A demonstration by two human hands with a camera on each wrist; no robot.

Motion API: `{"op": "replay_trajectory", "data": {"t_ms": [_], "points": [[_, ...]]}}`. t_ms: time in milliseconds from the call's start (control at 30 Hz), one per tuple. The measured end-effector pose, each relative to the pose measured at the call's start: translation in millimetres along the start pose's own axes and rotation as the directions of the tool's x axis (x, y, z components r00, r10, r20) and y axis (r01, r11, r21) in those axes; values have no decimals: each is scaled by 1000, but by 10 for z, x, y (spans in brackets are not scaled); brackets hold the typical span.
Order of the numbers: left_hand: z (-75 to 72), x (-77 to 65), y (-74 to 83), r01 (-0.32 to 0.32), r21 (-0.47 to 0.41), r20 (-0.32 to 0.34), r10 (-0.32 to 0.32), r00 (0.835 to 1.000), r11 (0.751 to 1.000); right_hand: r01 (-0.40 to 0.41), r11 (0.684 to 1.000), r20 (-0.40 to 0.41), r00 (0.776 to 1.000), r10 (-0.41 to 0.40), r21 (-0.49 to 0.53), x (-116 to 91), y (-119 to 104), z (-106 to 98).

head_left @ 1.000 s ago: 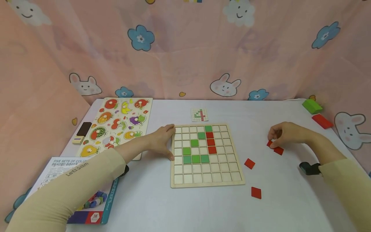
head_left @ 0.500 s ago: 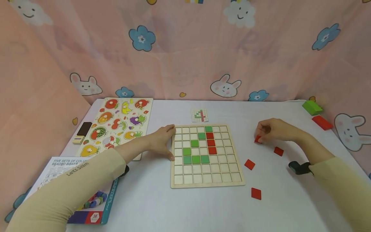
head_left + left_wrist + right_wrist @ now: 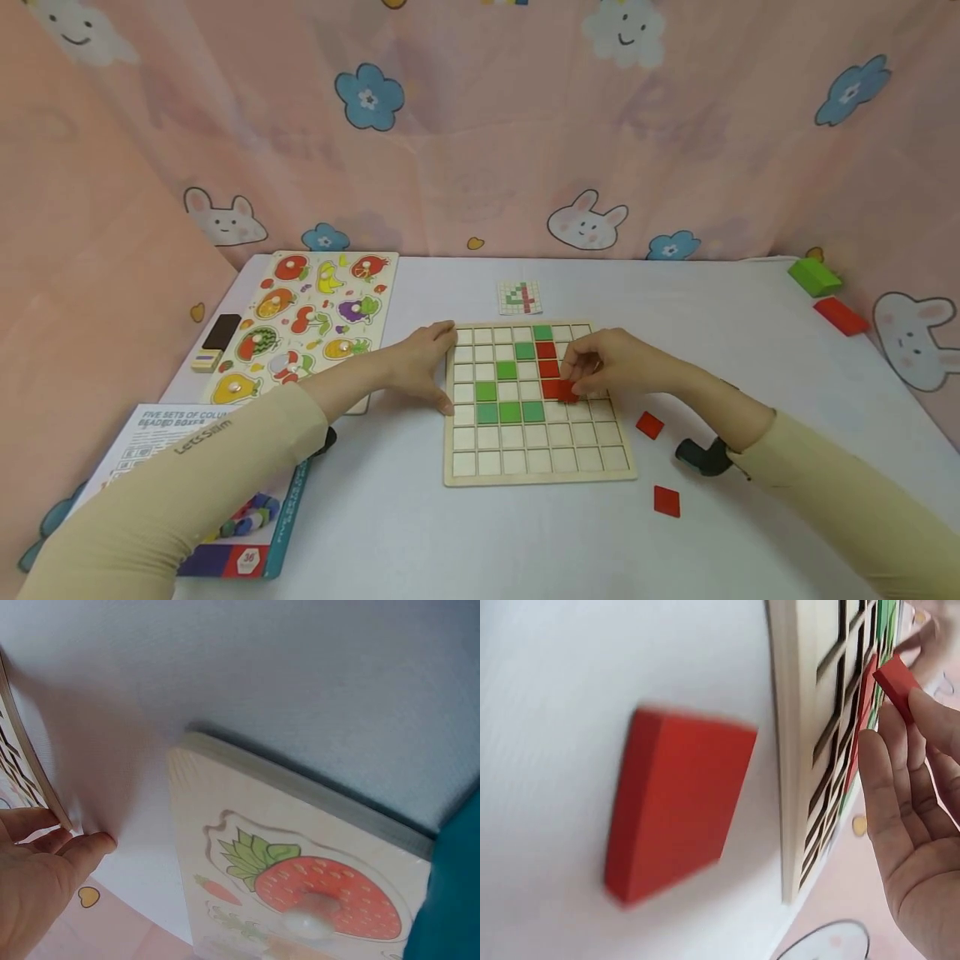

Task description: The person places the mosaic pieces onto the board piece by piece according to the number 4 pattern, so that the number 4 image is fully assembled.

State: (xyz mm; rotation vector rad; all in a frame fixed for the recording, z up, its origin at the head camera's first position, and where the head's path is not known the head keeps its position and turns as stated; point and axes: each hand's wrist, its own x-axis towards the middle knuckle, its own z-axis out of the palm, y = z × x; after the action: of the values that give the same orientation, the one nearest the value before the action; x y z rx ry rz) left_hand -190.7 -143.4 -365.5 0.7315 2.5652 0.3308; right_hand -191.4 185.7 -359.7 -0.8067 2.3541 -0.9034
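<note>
My right hand (image 3: 618,362) pinches a red square tile (image 3: 897,684) between thumb and fingers over the right half of the wooden grid board (image 3: 540,479). In the head view the held tile overlaps the lowest of the red tiles set in one column. Green tiles (image 3: 509,412) fill several cells left of that column and one at its top. My left hand (image 3: 416,367) rests at the board's left edge, its thumb and fingers spread along it; the left wrist view shows fingertips (image 3: 101,841) right at the edge.
Two loose red tiles (image 3: 667,502) lie right of the board. A small pattern card (image 3: 520,297) sits behind it. At the left are a fruit puzzle board (image 3: 378,333) and a box (image 3: 251,560). Green (image 3: 814,277) and red blocks (image 3: 841,316) stand at far right.
My right hand has picked up a red tile from the table's right side and carried it left over the board. The left hand has stayed at the board's edge.
</note>
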Motion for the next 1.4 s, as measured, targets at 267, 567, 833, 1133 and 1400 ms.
{"op": "replay_trajectory", "data": {"t_ms": [267, 567, 833, 1133, 1400], "points": [[-7, -6, 3, -8, 0, -4, 8, 1000, 1000, 22, 999, 22, 1000, -21, -47, 70, -95, 170], [-6, -4, 3, -6, -2, -5, 6, 1000, 1000, 45, 994, 12, 999, -44, -101, 102, -133, 237], [-23, 2, 25, -3, -2, 2, 3, 1000, 1000, 48, 993, -7, 999, -49, -105, -32, 19, 153], [-22, 8, 25, -2, 6, 2, 2, 1000, 1000, -114, 992, 76, 990, 118, -56, -488, 418, -197], [-16, -12, 6, -6, -3, 6, 6, 1000, 1000, -29, 999, 147, 989, 34, -35, -683, 606, -209]]}}
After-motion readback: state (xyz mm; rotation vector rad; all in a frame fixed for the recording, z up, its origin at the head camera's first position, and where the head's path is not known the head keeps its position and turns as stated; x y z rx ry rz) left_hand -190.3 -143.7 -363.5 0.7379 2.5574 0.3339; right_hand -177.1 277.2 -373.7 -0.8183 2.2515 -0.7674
